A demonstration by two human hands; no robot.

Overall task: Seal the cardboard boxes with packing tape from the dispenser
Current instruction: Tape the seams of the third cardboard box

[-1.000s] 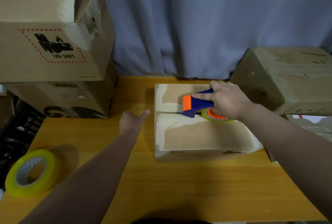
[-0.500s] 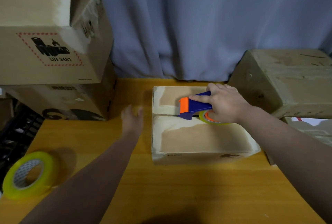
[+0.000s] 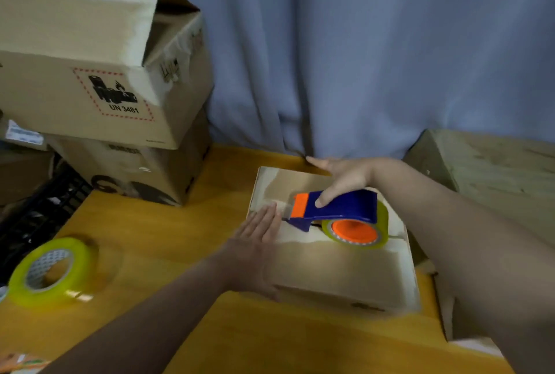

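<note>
- The left hand (image 3: 255,249) lies flat with straight fingers on the left end of the small cardboard box (image 3: 336,271), its fingertips near the middle seam.
- The right hand (image 3: 348,178) grips the tape dispenser (image 3: 348,205) from above. Its thumb rests on the blue side and 1 finger points out to the left over the box's far edge.
- The dispenser sits on top of the box along the seam, with its orange front end just beside the left hand's fingertips and its yellowish roll on an orange hub toward the right.
- The box rests on a yellow wooden table (image 3: 285,337).
- A spare roll of tape (image 3: 72,280) stands tilted on the table, well apart to the left.
- 2 stacked boxes (image 3: 60,97) stand at the far left, and another box (image 3: 495,169) is at the right.
- A blue curtain (image 3: 360,43) hangs behind.
</note>
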